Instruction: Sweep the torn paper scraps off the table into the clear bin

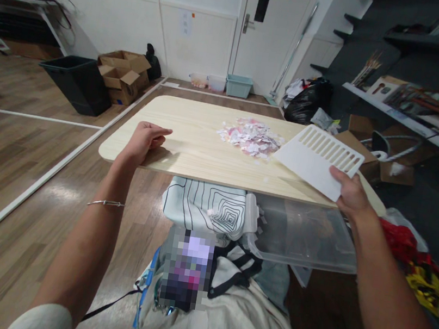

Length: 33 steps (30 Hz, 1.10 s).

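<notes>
On the pale wooden tabletop lies a heap of small white and pinkish paper scraps. My right hand grips the corner of a flat white slotted panel, thumb on top. The panel is tilted, and its left corner reaches the right edge of the heap. A row of long slots runs along its far side. My left hand is over the left part of the tabletop, apart from the heap. Its index finger is stretched out, the other fingers are loosely bent, and no object shows in it.
Below the table's front edge sit a clear plastic bin and a patterned light cloth item. A black bin and cardboard boxes stand left. Shelving and a black bag are at the right.
</notes>
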Available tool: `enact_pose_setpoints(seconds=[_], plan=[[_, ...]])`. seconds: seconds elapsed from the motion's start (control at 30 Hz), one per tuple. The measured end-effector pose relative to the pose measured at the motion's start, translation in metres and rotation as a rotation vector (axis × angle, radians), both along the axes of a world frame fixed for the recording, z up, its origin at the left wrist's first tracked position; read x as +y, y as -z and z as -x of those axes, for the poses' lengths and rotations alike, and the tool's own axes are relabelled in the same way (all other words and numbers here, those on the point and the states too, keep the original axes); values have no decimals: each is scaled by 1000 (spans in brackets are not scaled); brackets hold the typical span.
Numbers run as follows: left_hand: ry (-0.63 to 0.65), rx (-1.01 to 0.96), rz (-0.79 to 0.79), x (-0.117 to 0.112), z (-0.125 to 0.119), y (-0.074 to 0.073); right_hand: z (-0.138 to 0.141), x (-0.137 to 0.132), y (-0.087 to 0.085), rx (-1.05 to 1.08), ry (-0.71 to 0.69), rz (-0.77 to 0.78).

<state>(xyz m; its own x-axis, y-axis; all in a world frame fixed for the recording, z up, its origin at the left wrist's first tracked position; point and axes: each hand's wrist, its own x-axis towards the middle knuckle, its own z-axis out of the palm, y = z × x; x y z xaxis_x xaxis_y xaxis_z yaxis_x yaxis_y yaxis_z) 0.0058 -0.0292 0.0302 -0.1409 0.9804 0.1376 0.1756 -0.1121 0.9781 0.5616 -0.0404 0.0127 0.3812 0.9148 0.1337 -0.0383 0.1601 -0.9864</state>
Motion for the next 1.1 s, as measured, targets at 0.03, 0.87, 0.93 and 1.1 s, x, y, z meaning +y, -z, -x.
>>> enact_pose_setpoints(seconds=[0.03,0.87,0.93,1.1], plan=[[-2,2,4,-1,0,-1,0,0,-1,-2,-15,7],[22,14,-20,0,1,0,6,-21,-17,-153,-134,155],[14,13,-13,0,1,0,6,-23,-20,-185,-192,193],[8,22,-6,0,1,2,4,-33,-26,-183,-290,269]])
